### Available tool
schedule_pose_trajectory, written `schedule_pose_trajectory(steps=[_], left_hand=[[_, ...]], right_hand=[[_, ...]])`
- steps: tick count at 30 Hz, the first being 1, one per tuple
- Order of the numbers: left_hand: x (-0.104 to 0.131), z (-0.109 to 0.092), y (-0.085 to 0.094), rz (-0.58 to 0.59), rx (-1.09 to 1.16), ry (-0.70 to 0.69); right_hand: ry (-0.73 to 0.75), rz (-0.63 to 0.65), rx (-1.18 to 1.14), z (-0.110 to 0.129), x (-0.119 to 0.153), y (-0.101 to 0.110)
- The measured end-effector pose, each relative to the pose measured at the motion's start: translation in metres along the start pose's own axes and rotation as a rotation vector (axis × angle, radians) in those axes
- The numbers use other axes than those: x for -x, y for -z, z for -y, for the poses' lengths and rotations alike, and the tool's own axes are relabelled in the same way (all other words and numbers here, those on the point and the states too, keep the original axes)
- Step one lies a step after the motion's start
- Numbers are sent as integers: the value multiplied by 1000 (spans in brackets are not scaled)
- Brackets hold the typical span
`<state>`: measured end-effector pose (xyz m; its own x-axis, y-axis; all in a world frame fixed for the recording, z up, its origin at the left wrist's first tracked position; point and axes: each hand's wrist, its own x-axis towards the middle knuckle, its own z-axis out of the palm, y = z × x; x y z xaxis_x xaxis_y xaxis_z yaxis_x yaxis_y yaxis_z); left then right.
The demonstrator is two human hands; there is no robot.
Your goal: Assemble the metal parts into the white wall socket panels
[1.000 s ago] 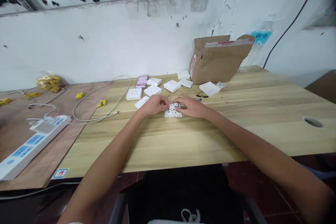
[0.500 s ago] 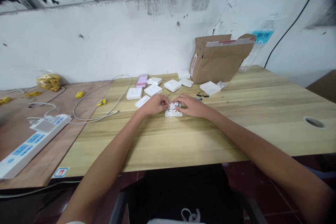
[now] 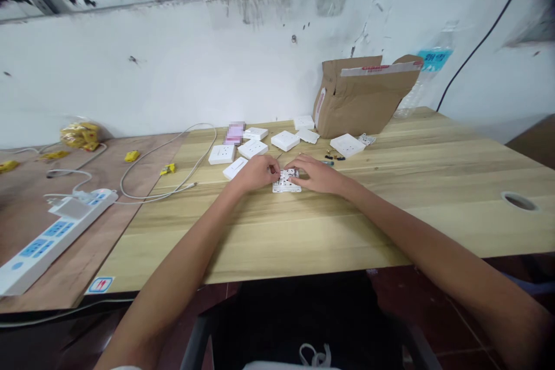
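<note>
A white wall socket (image 3: 287, 188), its inner side with dark holes facing up, lies on the wooden table between my two hands. My left hand (image 3: 259, 172) is at its left side, thumb and fingertips pinched together over the edge. Whatever small piece sits in that pinch is too small to make out. My right hand (image 3: 319, 175) grips the socket's right side, with the index finger along the far edge and the thumb on top. Just beyond the right hand are several small brass and black parts (image 3: 335, 156), next to a thin dark tool (image 3: 328, 163), partly hidden.
Several white socket panels (image 3: 285, 140) lie toward the wall, near a pinkish blurred packet (image 3: 235, 133). A brown paper bag (image 3: 364, 98) stands at the back right. On the left are a power strip (image 3: 56, 237), a white cable (image 3: 150, 199) and yellow pieces (image 3: 167, 169).
Almost nothing differs. Both hands stay at the socket, with only a very slight shift of the left fingers.
</note>
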<state>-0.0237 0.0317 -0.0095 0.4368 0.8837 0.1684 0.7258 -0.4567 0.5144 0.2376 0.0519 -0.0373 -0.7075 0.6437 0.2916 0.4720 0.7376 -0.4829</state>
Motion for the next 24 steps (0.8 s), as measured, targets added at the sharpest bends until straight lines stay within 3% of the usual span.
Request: schedule_pose_trajectory(steps=[12,19,24], left_hand=[[-3,-1,-8,-70,35,70],[2,-1,4,-61,26,-9],[2,8,2,-21,-16,-81]], right_hand=[[13,4,18,-6,-2,-2],[22,-7,7,-1,-1,0],[15,-4,-24,2,0,2]])
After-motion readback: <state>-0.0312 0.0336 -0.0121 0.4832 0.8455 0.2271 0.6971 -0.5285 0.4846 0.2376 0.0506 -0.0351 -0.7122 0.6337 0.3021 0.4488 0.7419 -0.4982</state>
